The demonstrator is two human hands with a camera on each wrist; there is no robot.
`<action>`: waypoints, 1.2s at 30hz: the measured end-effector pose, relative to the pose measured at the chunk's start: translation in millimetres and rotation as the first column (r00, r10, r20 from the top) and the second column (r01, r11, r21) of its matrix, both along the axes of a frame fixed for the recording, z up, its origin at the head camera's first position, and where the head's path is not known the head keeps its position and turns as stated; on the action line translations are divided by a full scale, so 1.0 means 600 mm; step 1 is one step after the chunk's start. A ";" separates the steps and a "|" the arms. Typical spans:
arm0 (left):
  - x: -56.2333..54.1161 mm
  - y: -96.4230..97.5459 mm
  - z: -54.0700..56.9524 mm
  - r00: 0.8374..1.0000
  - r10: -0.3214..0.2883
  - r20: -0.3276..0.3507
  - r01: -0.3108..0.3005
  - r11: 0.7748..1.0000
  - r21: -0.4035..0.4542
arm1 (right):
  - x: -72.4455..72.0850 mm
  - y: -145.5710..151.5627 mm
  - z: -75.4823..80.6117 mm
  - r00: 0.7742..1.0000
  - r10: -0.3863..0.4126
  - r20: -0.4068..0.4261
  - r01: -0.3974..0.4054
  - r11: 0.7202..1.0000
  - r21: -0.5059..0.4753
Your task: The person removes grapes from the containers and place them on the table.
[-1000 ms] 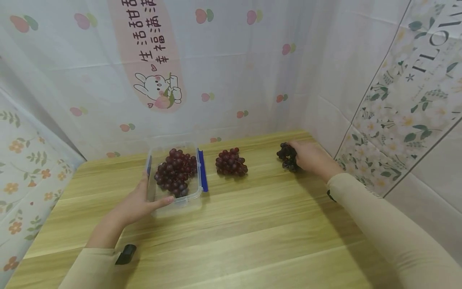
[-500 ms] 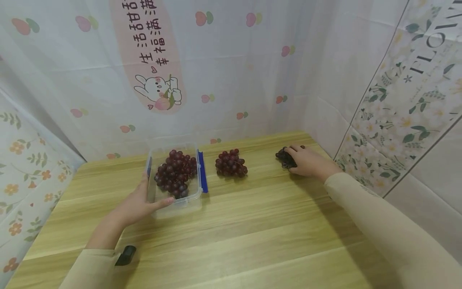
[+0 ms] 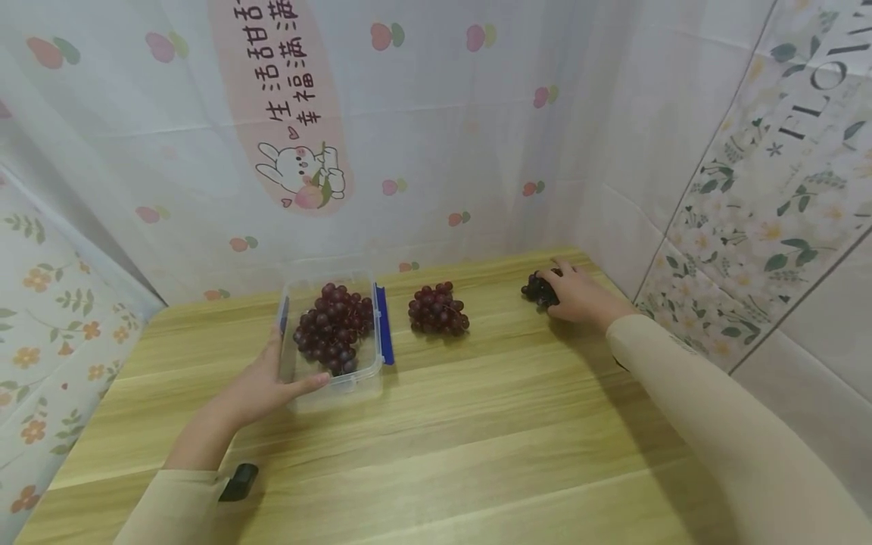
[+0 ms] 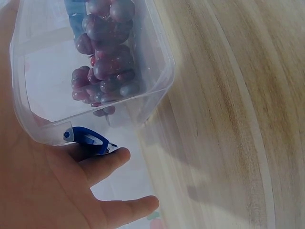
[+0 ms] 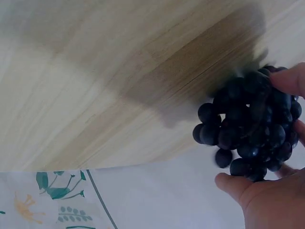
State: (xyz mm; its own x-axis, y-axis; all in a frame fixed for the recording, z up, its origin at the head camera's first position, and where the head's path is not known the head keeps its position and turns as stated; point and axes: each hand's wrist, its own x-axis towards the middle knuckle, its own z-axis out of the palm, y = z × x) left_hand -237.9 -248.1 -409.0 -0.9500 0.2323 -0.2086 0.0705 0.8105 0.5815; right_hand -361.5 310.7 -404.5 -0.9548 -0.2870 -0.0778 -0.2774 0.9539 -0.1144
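A clear plastic food box (image 3: 368, 372) with blue clips stands on the left of the table, holding a bunch of dark red grapes (image 3: 332, 324). My left hand (image 3: 262, 386) rests against its near left corner, thumb along the near rim and fingers on the left side. In the left wrist view, those fingers extend fairly straight past a blue clip (image 4: 88, 137). A bunch of red grapes (image 3: 438, 309) lies right of the box. At the far right, my right hand (image 3: 579, 295) grips a bunch of black grapes (image 5: 255, 126) with thumb and fingers around it.
The wooden table (image 3: 436, 439) meets a printed white curtain (image 3: 422, 136) at the back. A flower-patterned sheet (image 3: 736, 227) hangs to the right, and another floral sheet (image 3: 61, 333) to the left.
My right hand has shifted its fingers over the black grapes, changing its grip and turning the bunch slightly. My left hand and the box stay in place.
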 end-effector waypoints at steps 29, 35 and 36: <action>0.003 0.001 0.008 1.000 0.005 0.002 -0.005 1.000 0.001 | -0.039 -0.005 0.066 0.992 -0.020 0.127 0.013 0.998 0.055; 0.005 0.002 0.005 1.000 0.007 -0.003 -0.007 1.000 -0.004 | -0.043 -0.004 0.061 0.987 -0.060 0.152 0.054 0.998 0.042; 0.006 0.002 0.005 1.000 0.006 -0.004 -0.006 1.000 -0.005 | -0.044 -0.004 0.060 0.985 -0.068 0.159 0.063 0.997 0.033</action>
